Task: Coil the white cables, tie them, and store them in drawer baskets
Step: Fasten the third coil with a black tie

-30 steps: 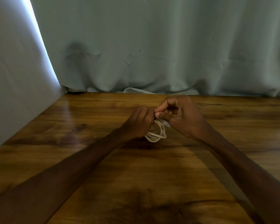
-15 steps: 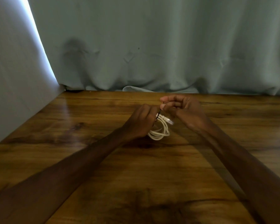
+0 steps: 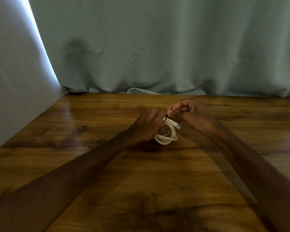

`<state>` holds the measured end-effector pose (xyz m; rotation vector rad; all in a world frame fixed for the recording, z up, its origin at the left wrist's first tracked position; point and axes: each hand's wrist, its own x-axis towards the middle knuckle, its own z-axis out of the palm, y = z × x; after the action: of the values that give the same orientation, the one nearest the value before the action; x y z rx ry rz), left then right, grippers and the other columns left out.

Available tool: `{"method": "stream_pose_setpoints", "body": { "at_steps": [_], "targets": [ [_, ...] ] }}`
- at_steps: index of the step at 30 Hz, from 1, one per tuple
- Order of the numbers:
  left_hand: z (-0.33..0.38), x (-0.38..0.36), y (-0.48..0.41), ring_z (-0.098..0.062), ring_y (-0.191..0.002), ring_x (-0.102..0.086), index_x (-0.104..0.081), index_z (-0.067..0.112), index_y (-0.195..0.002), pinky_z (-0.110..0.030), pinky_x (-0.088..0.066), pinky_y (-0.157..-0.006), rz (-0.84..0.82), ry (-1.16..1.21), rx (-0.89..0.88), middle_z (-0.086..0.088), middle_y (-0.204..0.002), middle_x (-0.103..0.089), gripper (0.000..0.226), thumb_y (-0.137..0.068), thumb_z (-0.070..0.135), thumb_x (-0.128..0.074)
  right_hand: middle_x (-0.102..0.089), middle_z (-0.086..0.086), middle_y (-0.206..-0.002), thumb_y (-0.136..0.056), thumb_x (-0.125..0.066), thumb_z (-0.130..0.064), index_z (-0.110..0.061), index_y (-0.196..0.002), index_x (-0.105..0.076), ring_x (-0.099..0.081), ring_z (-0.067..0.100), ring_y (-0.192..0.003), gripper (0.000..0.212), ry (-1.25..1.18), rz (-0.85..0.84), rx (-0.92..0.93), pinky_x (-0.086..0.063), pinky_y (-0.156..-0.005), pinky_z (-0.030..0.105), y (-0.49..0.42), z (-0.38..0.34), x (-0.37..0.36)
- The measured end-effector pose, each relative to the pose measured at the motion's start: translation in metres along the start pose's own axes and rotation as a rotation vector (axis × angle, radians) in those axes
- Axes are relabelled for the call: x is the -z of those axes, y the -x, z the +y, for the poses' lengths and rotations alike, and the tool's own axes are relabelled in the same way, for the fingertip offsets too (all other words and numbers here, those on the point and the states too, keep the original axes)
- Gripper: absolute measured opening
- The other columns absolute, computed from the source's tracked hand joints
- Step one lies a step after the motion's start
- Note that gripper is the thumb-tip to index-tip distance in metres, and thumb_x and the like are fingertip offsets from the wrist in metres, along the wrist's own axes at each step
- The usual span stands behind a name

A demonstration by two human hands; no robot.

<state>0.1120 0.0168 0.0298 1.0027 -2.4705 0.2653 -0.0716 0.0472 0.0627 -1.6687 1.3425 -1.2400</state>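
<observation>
A small coil of white cable (image 3: 168, 136) hangs just above the wooden table (image 3: 107, 164), near its middle. My left hand (image 3: 146, 125) grips the top of the coil, fingers curled round the bundled loops. A plug end (image 3: 177, 126) sticks out to the right of the bundle. A thin black tie (image 3: 167, 115) runs from the bundle up to my right hand (image 3: 192, 113), which pinches its upper end between thumb and fingertips. The lower part of the coil touches or nearly touches the table; I cannot tell which.
A pale green curtain (image 3: 157, 56) hangs along the table's far edge, with a fold of cloth (image 3: 137, 90) lying on the wood. A light wall (image 3: 15, 81) closes the left side. No drawer or basket is in view.
My right hand has lifted slightly and moved right, drawing the black tie up from the bundle. The plug end has come into view. The left hand keeps its grip on the coil.
</observation>
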Motion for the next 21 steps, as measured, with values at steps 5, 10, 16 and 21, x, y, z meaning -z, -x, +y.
{"method": "stream_pose_setpoints", "body": {
  "at_steps": [5,10,16,21],
  "targets": [
    [0.008,0.003,0.000,-0.026,-0.115,-0.048,-0.059,0.002,-0.121,-0.025,-0.030,-0.085,-0.078,0.131,0.008,-0.014,-0.119,-0.054,0.029,-0.108,0.022,-0.042,-0.080,0.006,-0.087,-0.087,-0.074,0.001,-0.013,-0.085,-0.078,-0.075,0.013,-0.078,0.014,0.009,-0.001,-0.072,-0.059,-0.066,0.024,0.000,0.007,-0.001],
    [0.021,0.010,-0.007,-0.017,-0.060,-0.063,-0.069,0.003,-0.081,-0.029,-0.047,-0.057,0.007,0.527,0.125,-0.006,-0.069,-0.068,0.046,-0.110,0.024,-0.041,-0.080,0.010,-0.091,-0.090,-0.063,0.009,-0.001,-0.095,-0.076,-0.075,0.016,-0.077,0.018,-0.210,-0.031,-0.240,-0.056,-0.060,0.020,0.000,0.006,0.002],
    [0.017,0.012,-0.012,-0.006,-0.050,-0.055,-0.064,0.015,-0.065,-0.029,-0.044,-0.056,-0.030,0.715,0.246,0.008,-0.054,-0.061,0.049,-0.108,0.023,-0.043,-0.079,0.010,-0.088,-0.085,-0.069,0.011,-0.005,-0.086,-0.075,-0.075,0.015,-0.076,0.017,-0.173,0.047,-0.105,-0.060,-0.065,0.021,-0.001,-0.003,0.006],
    [0.014,-0.004,-0.003,-0.008,-0.085,-0.051,-0.065,0.016,-0.088,-0.030,-0.036,-0.082,-0.047,0.586,0.321,0.004,-0.089,-0.058,0.027,-0.107,0.020,-0.047,-0.079,0.005,-0.079,-0.082,-0.077,0.005,-0.011,-0.083,-0.077,-0.075,0.015,-0.074,0.017,-0.032,0.060,0.036,-0.061,-0.070,0.025,0.000,0.000,0.000]
  ]
}}
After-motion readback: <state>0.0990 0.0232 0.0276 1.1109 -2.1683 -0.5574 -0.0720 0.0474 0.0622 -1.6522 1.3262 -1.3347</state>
